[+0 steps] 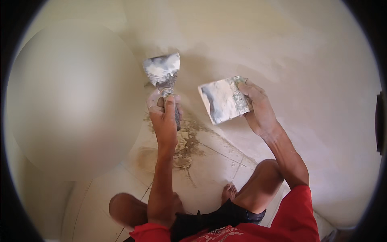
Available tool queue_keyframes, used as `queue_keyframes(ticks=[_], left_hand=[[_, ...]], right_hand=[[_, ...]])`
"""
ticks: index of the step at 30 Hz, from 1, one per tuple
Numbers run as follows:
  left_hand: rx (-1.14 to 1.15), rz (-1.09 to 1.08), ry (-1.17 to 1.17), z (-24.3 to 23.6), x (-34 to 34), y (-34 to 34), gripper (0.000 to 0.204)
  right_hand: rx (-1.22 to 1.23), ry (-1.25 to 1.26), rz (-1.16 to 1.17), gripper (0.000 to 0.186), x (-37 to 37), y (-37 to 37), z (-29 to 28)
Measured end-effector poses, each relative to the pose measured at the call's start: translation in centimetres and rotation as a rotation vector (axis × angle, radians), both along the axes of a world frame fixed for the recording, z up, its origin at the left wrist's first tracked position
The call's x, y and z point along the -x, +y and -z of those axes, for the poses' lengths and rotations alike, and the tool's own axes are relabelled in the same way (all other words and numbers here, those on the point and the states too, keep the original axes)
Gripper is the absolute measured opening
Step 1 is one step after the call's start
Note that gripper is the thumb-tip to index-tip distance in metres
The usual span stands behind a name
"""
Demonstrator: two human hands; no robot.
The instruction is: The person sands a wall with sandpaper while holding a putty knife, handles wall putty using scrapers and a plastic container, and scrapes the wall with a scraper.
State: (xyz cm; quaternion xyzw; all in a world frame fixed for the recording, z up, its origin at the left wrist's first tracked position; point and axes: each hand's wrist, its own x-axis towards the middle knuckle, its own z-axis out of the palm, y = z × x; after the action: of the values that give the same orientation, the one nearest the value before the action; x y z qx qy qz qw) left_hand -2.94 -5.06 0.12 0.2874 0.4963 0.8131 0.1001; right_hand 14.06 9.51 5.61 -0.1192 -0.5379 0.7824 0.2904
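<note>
My left hand (pixel 164 111) is closed around the dark handle of a putty knife (pixel 161 68), whose metal blade points up and is smeared with white paste. A little to the right, my right hand (pixel 256 105) grips a wide square scraper blade (pixel 221 99), also coated with white and grey paste, its thumb resting on the upper edge. The two tools are apart, held in front of a pale plastered wall (pixel 278 48). Whether either blade touches the wall, I cannot tell.
Dried plaster crumbs and dirt (pixel 185 141) lie on the white tiled floor (pixel 209 173) at the wall's foot. My bent legs and bare right foot (pixel 229 192) are below. A dark object (pixel 379 123) sits at the right rim. A round blur hides much of the left side.
</note>
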Motion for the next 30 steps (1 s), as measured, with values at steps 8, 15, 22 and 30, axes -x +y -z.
queue_keyframes(ticks=[8, 15, 22, 30], left_hand=[[0.348, 0.053, -0.030, 0.7, -1.5, -3.2, 0.043], [0.301, 0.231, -0.090, 4.2, -4.6, -2.7, 0.030], [0.163, 0.146, -0.374, 3.9, -5.0, 0.2, 0.024], [0.069, 0.242, -0.322, 3.9, -3.3, -3.7, 0.024]], right_hand=[[0.167, 0.127, -0.107, 0.023, 1.4, -0.2, 4.3], [0.233, -0.026, -0.124, 0.025, 2.3, -0.5, 6.8], [-0.055, -0.118, -0.220, 0.031, 2.8, 1.0, 7.4], [0.075, -0.310, -0.536, 0.037, 8.2, -2.4, 10.2]])
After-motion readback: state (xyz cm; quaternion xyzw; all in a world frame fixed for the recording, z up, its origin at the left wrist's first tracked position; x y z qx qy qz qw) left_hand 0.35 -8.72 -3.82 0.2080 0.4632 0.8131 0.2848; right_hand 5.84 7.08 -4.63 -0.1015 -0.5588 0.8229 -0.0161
